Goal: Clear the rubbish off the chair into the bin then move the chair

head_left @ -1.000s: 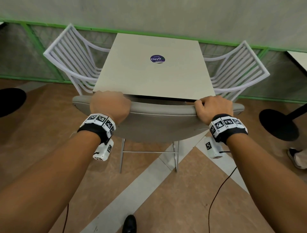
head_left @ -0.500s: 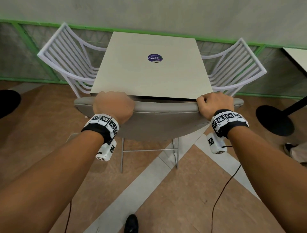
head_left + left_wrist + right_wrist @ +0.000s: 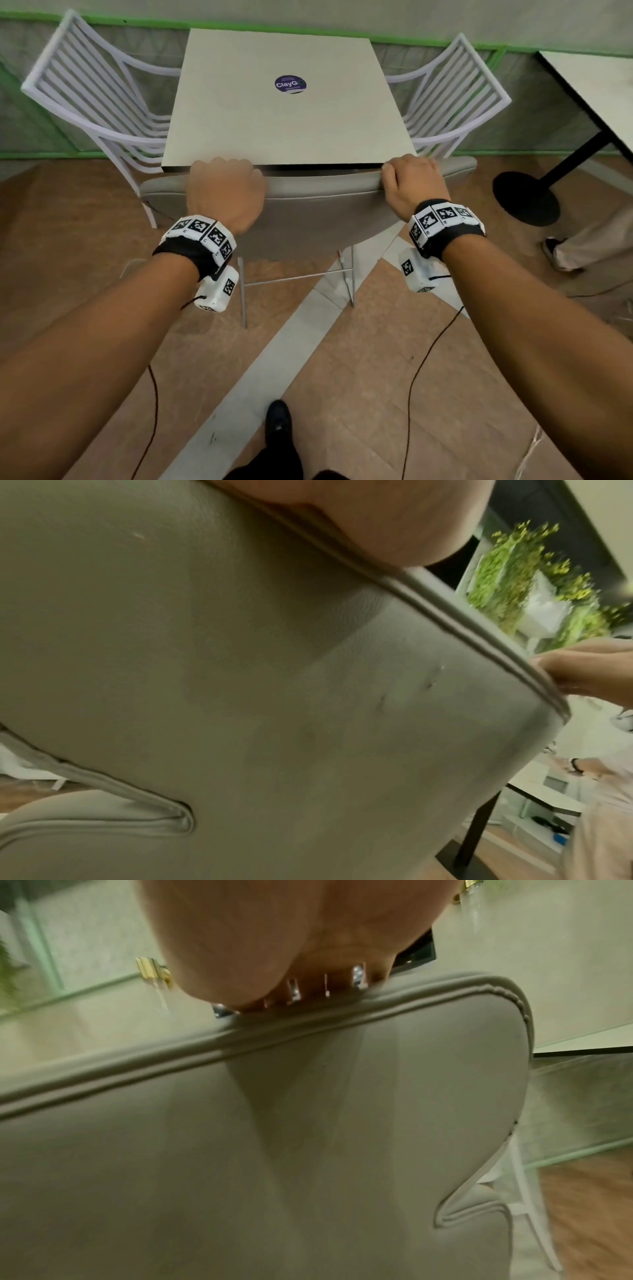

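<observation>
Two hands grasp one grey chair (image 3: pixel 308 205) by its backrest top: left hand (image 3: pixel 224 193) and right hand (image 3: pixel 412 185). Two white slatted chairs (image 3: pixel 92 102) flank one worktop (image 3: pixel 284 130).

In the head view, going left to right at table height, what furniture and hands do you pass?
White slatted metal chair → left hand gripping the grey upholstered chair's backrest → right hand on the same backrest → second white slatted chair → black round table base.
</observation>
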`<state>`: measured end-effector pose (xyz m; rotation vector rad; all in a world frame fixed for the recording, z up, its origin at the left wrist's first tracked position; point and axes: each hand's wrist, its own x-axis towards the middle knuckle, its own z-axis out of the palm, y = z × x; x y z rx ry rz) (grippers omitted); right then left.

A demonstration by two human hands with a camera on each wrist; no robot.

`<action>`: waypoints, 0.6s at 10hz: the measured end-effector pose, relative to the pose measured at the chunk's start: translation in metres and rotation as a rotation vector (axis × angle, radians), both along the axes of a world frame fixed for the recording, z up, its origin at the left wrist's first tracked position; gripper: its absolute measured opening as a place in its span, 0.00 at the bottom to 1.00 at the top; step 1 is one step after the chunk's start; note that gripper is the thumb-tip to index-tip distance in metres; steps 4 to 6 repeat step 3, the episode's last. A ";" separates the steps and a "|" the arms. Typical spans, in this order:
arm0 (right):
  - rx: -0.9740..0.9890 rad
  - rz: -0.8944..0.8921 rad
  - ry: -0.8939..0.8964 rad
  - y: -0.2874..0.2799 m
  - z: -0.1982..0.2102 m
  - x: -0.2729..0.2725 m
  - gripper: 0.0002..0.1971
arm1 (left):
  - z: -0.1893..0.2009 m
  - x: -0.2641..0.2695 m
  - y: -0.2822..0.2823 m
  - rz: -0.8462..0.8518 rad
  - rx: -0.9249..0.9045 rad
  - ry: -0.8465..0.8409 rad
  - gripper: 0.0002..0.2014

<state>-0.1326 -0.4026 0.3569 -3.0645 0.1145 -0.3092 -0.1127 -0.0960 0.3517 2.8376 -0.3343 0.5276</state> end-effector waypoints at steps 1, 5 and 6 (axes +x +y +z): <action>0.121 0.082 -0.068 0.025 -0.007 -0.040 0.22 | -0.018 -0.024 0.018 -0.156 -0.099 -0.030 0.20; 0.301 0.182 0.555 0.064 -0.079 -0.182 0.15 | -0.107 -0.144 0.085 -0.180 -0.101 0.316 0.22; 0.301 0.182 0.555 0.064 -0.079 -0.182 0.15 | -0.107 -0.144 0.085 -0.180 -0.101 0.316 0.22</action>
